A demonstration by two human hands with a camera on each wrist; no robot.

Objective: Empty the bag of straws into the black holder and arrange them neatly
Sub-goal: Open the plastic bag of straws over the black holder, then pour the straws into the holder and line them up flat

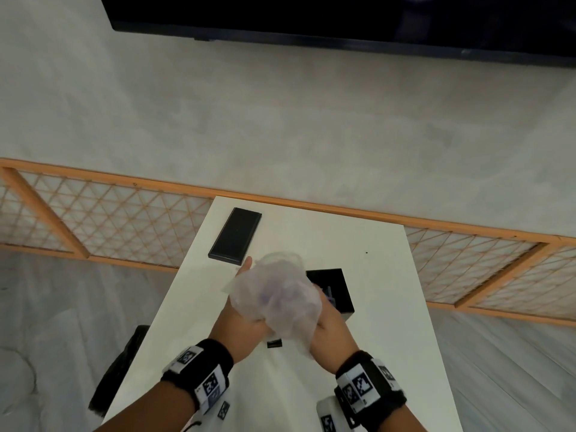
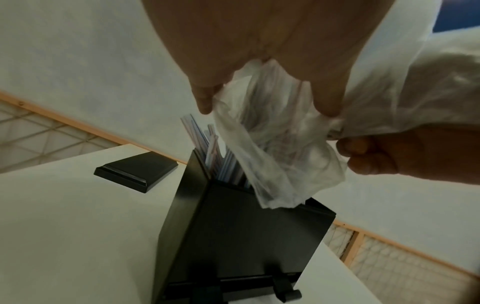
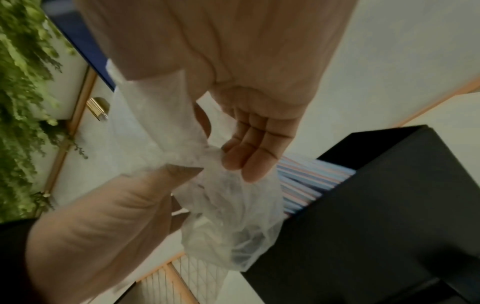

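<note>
Both hands hold a crumpled, translucent plastic bag (image 1: 277, 294) above the white table (image 1: 389, 307). My left hand (image 1: 246, 304) grips its left side, thumb and finger pinching the film (image 2: 272, 131). On the bag's right side my right hand (image 1: 327, 322) grips it, its fingers (image 3: 249, 152) curled against the plastic (image 3: 228, 216). Just right of the bag stands the black holder (image 1: 339, 294), upright and open at the top. Striped straws (image 2: 207, 152) stand inside it and stick out above its rim (image 3: 306, 181). The bag looks limp; I cannot tell whether any straws are left in it.
A flat black lid (image 1: 235, 235) lies at the table's far left. A small black piece (image 1: 274, 343) sits on the table under my hands. A wood lattice panel (image 1: 124, 222) runs behind the table and a dark object (image 1: 121, 369) leans at its left edge.
</note>
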